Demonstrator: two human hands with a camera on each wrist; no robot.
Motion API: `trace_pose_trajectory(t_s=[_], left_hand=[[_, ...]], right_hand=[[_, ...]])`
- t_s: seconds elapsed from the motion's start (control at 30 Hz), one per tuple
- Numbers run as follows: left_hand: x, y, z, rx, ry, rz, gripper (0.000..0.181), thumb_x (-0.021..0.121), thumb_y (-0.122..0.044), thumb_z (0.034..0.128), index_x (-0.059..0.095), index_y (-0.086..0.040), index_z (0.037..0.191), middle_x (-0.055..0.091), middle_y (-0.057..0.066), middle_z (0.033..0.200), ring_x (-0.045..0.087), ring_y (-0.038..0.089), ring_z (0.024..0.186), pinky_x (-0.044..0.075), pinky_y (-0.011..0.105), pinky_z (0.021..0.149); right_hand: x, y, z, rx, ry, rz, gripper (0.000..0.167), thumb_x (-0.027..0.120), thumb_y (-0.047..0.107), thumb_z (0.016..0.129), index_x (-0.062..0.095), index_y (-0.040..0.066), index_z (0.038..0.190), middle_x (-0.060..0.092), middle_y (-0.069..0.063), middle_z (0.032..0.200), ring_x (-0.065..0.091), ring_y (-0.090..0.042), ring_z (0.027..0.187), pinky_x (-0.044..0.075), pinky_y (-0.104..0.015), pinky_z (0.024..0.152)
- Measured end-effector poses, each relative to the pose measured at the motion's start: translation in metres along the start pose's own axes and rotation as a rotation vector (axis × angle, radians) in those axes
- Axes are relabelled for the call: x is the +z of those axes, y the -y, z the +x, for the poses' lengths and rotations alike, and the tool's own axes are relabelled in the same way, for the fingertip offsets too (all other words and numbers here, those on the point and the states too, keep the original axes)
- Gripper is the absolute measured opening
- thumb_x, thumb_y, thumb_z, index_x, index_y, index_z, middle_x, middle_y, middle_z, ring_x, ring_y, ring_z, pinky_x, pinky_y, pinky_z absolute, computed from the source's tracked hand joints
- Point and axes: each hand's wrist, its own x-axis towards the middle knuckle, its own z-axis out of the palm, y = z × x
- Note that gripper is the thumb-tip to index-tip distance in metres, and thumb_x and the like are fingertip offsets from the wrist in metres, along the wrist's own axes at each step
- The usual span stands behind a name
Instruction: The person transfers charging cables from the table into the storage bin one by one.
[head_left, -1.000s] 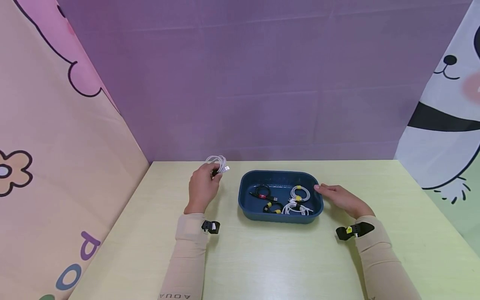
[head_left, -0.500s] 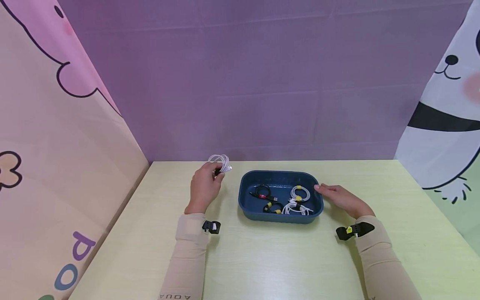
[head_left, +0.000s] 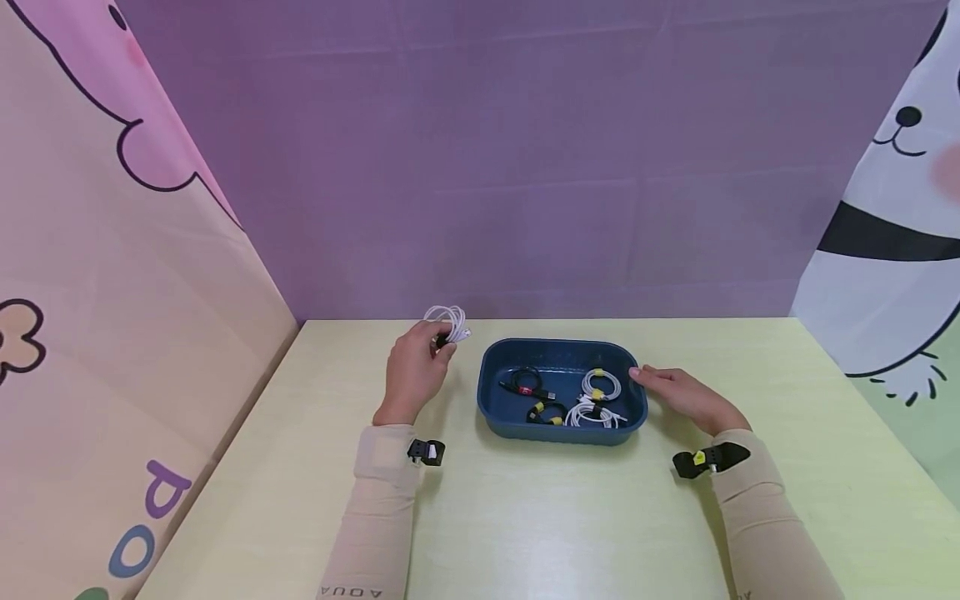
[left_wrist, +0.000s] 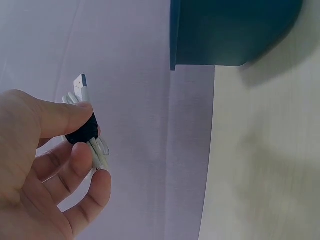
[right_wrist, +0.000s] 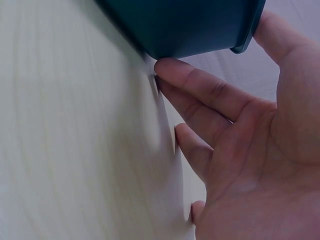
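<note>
Above the table's back, my left hand [head_left: 416, 371] pinches a coiled white USB cable [head_left: 455, 321] between thumb and fingers. A black tie [left_wrist: 85, 131] wraps the coil, and its USB plug [left_wrist: 80, 87] points up in the left wrist view. My right hand [head_left: 686, 396] holds the right end of a blue plastic bin [head_left: 555, 433], thumb at the rim and fingertips against the lower outside. Inside lie a black cable with a red tie [head_left: 525, 383], a black cable with yellow ties [head_left: 546, 414], a white cable with yellow ties [head_left: 602, 385] and a white cable with a black tie [head_left: 596, 414].
The pale wooden table [head_left: 525, 517] runs back to a purple cloth backdrop [head_left: 525, 167]. Cartoon-printed panels stand on the left [head_left: 135, 333] and right [head_left: 885, 300]. Each sleeve carries a small black wrist camera, left [head_left: 426, 452] and right [head_left: 708, 460].
My left hand has moved slightly right, toward the bin, with the white cable. My right hand and the bin hold their place; the head view has shifted slightly.
</note>
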Motion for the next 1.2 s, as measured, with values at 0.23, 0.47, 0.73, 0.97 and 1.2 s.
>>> trace_pose_trajectory(t_s=[0.23, 0.47, 0.73, 0.97, 1.2], left_hand=[[0.002, -0.005, 0.000, 0.012, 0.008, -0.007, 0.030, 0.074, -0.010, 0.0931, 0.073, -0.007, 0.123, 0.073, 0.010, 0.112, 0.063, 0.024, 0.079, 0.047, 0.035, 0.067], [0.004, -0.008, -0.001, 0.021, 0.015, -0.003, 0.030, 0.074, -0.010, 0.0931, 0.073, -0.007, 0.123, 0.073, 0.010, 0.112, 0.061, 0.023, 0.077, 0.047, 0.034, 0.066], [0.007, -0.010, 0.000, 0.039, 0.023, 0.003, 0.029, 0.075, -0.011, 0.0928, 0.074, -0.008, 0.122, 0.073, 0.008, 0.111, 0.061, 0.022, 0.076, 0.047, 0.034, 0.067], [0.008, -0.013, -0.001, 0.066, 0.028, 0.007, 0.028, 0.076, -0.010, 0.0922, 0.074, -0.008, 0.120, 0.073, 0.008, 0.109, 0.060, 0.021, 0.075, 0.047, 0.034, 0.066], [0.009, -0.016, -0.003, 0.083, 0.033, 0.015, 0.028, 0.075, -0.012, 0.0923, 0.074, -0.009, 0.121, 0.073, 0.006, 0.108, 0.059, 0.019, 0.072, 0.044, 0.033, 0.064]], right_hand=[[-0.001, 0.000, -0.001, -0.008, -0.001, 0.003, 0.094, 0.041, 0.067, 0.102, 0.024, -0.005, 0.159, 0.010, -0.025, 0.169, 0.003, -0.049, 0.156, 0.009, -0.067, 0.122], [0.000, 0.001, -0.002, 0.000, 0.005, 0.004, 0.094, 0.042, 0.066, 0.102, 0.023, -0.005, 0.159, 0.010, -0.026, 0.169, 0.004, -0.051, 0.156, 0.010, -0.069, 0.121], [0.000, 0.001, -0.001, -0.003, -0.002, 0.009, 0.093, 0.042, 0.066, 0.102, 0.023, -0.005, 0.159, 0.011, -0.026, 0.169, 0.004, -0.051, 0.156, 0.010, -0.069, 0.121], [0.000, -0.002, 0.001, 0.004, -0.004, 0.002, 0.095, 0.042, 0.069, 0.101, 0.023, -0.004, 0.160, 0.011, -0.024, 0.169, 0.004, -0.050, 0.156, 0.010, -0.068, 0.121], [0.001, -0.002, 0.000, -0.013, -0.006, 0.006, 0.092, 0.042, 0.065, 0.103, 0.023, -0.005, 0.159, 0.012, -0.026, 0.168, 0.005, -0.051, 0.156, 0.011, -0.069, 0.121]])
